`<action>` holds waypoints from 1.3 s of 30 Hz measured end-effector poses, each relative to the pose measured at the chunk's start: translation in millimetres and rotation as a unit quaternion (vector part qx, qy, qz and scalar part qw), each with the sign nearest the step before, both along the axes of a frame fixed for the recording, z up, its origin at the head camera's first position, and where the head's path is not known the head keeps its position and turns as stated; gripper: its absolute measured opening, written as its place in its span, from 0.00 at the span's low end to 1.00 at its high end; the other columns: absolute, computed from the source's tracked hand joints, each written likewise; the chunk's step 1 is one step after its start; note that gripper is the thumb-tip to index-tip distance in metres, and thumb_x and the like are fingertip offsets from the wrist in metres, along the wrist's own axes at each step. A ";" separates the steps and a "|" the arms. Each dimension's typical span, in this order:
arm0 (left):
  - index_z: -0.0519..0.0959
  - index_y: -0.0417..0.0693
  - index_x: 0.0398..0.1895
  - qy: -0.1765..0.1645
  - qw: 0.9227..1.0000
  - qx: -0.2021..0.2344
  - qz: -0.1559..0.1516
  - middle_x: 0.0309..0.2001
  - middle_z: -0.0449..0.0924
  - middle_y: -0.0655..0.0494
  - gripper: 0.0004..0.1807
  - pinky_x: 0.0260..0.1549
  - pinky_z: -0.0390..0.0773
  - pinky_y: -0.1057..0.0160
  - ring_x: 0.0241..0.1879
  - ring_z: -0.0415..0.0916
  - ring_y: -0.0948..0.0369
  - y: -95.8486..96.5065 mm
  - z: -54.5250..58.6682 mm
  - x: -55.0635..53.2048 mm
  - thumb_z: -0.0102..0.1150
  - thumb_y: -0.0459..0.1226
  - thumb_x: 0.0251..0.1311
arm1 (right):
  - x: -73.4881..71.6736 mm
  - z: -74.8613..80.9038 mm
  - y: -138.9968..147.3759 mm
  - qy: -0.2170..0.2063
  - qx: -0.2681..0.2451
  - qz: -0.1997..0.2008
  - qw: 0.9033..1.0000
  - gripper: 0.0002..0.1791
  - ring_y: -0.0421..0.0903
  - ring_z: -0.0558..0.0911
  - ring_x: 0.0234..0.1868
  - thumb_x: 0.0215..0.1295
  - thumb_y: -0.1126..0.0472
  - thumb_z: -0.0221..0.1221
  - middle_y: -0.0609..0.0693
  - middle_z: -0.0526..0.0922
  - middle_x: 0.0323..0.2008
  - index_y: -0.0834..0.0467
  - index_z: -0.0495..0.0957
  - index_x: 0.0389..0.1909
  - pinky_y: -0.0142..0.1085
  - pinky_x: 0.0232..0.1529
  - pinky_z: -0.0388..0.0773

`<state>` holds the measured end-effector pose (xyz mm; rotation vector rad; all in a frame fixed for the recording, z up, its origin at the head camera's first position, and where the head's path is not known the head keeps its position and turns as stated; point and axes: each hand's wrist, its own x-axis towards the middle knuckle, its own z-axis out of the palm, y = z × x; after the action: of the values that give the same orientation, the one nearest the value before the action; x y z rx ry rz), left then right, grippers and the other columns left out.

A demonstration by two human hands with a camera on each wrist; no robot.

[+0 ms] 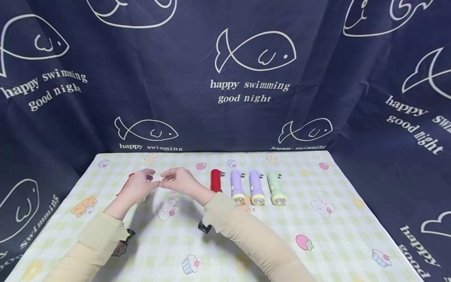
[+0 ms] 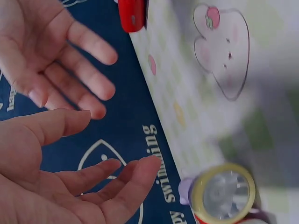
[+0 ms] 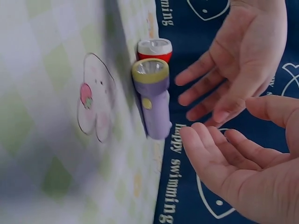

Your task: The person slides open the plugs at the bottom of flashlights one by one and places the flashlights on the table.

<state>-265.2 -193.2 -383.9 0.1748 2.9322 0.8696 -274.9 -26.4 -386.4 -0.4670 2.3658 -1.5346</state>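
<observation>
My left hand [image 1: 139, 186] and right hand [image 1: 183, 182] hover over the left half of the table, fingertips close together. The fingers of both are loosely bent with nothing between them. Beneath and beside the left hand lie a purple flashlight [image 3: 159, 114] with a yellow rim and a red flashlight [image 3: 166, 57] with a white rim; the left hand and wrist hide most of them in the head view. Right of my right hand, a row holds another red flashlight [image 1: 215, 180], two purple flashlights [image 1: 237, 183] [image 1: 256, 183] and a light green flashlight [image 1: 274, 183]. The right sleeve covers the near end of the row's red one.
A pale checked cloth [image 1: 338, 243] with printed cartoons covers the table. Dark blue curtains [image 1: 197, 98] with fish drawings stand behind it and at both sides. Small two-pin plugs stick out near the far ends of the row's flashlights.
</observation>
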 end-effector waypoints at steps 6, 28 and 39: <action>0.65 0.26 0.60 -0.017 1.000 0.003 0.025 0.52 0.73 0.27 0.33 0.50 0.73 0.42 0.51 0.71 0.36 -15.2 -1.3 0.4 0.57 0.43 0.58 | -0.1 -12.9 -16.4 -0.050 -0.055 -0.019 0.997 0.18 0.38 0.81 0.31 0.56 0.64 0.63 0.51 0.84 0.36 0.62 0.79 0.49 0.39 0.39 0.83; 0.67 0.24 0.56 -0.057 0.995 -0.006 0.087 0.55 0.70 0.27 0.29 0.55 0.68 0.41 0.55 0.67 0.34 -45.8 -19.2 -16.6 0.53 0.42 0.61 | 1.7 -44.7 -56.0 -0.198 -0.211 -0.060 0.955 0.22 0.59 0.81 0.49 0.59 0.69 0.58 0.61 0.82 0.44 0.69 0.71 0.55 0.47 0.50 0.79; 0.70 0.21 0.51 -0.034 0.996 -0.050 0.070 0.49 0.74 0.25 0.27 0.48 0.73 0.43 0.47 0.72 0.35 -41.5 -22.7 -25.7 0.53 0.40 0.59 | 5.0 -58.9 -68.2 -0.242 -0.240 -0.099 0.935 0.22 0.58 0.82 0.46 0.59 0.69 0.59 0.60 0.83 0.37 0.69 0.72 0.55 0.45 0.49 0.80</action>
<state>-290.9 -234.6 -406.6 -0.0656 2.9436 0.7254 -269.9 -94.6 -445.3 0.0688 1.6985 -2.0452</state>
